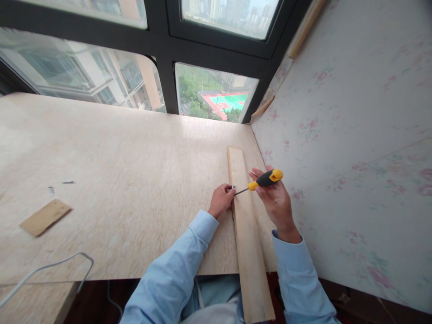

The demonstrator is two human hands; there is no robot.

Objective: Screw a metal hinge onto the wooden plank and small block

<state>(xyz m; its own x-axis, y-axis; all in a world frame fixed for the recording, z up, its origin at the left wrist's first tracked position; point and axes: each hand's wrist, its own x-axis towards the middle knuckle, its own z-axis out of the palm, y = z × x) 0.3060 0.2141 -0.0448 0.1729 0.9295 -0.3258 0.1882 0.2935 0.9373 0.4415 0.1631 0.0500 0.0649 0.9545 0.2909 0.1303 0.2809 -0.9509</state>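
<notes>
A long, narrow wooden board lies on the marble-patterned surface, its near end jutting past the front edge toward my body. At the board's left edge my left hand is closed, thumb and fingers pinched by a small shiny metal piece; the fingertips partly hide it. My right hand grips a yellow-and-black screwdriver in its fingers, over the board's right side. The screwdriver's shaft slants down to the left, and its tip is beside my left fingertips. Whether it touches the metal piece I cannot tell.
On the left lie a small wooden plate with holes, a screw and a small metal piece. A pale cable loops over the front edge. Floral wallpapered wall rises close on the right; dark-framed windows stand behind.
</notes>
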